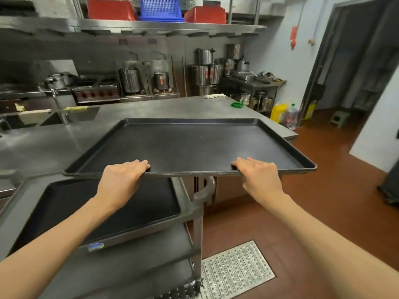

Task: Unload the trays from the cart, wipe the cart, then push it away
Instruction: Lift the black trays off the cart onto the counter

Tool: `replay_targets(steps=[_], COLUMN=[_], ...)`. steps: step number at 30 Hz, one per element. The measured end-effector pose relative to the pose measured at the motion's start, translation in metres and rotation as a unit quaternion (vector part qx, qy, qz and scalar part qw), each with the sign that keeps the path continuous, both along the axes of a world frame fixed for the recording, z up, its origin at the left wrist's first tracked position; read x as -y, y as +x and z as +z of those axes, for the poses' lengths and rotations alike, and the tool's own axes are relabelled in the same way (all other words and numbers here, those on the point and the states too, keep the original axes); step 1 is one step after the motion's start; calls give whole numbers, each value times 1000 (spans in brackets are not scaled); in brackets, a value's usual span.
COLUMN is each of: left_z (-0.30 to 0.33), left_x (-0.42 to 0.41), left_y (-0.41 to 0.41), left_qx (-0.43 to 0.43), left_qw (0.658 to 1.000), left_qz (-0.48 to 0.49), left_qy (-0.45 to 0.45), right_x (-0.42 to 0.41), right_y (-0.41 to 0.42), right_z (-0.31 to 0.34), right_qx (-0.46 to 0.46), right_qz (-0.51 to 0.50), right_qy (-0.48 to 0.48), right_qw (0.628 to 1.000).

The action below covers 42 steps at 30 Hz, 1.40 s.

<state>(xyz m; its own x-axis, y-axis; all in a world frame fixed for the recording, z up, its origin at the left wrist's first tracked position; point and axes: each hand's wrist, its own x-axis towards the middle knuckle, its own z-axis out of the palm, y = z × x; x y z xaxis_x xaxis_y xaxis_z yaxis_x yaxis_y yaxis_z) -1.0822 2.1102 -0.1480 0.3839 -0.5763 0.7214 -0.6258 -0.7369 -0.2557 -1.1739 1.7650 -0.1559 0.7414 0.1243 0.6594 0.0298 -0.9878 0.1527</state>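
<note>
Both hands grip the near rim of a large black tray [194,145], held level in the air. The left hand [123,178] clasps the rim left of centre, thumb hooked under the edge and fingers curled over it onto the tray floor. The right hand [258,175] grasps the same rim further right in the same way. The far part of the tray reaches out over the steel counter [151,111]; whether its far edge rests on the counter or hovers just above it is hard to tell from this angle.

Below and to the left stands the cart [190,203], a grey trolley with at least 2 shelves in view and a curved handle [205,190] at its far right corner. A second black tray [64,208] lies flat on its top shelf, partly under the left forearm.

On the far right of the counter lie a pale cloth [214,96] and a small green object [236,105]. A sink [71,116] with a tap is set into the counter at far left. Near right, a metal floor grate [235,270] sits in the red-brown floor.
</note>
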Motion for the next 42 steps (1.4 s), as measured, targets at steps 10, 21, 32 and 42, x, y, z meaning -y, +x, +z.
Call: replay_targets(steps=[10, 21, 32, 42], left_z=[-28, -51, -97, -129], left_x=[171, 340, 476, 503], left_y=[98, 246, 390, 521], left_qx=[-46, -79, -132, -217], left_qw=[999, 997, 987, 964], left_qz=[0, -23, 86, 154], left_qy=[3, -3, 2, -15], right_x=[166, 334, 484, 507], right_y=[62, 222, 433, 610], right_z=[-18, -31, -73, -103], right_qx=[-13, -54, -104, -191], right_qz=[-26, 5, 95, 129], right_qy=[7, 18, 25, 31], right_qw=[1000, 998, 990, 973])
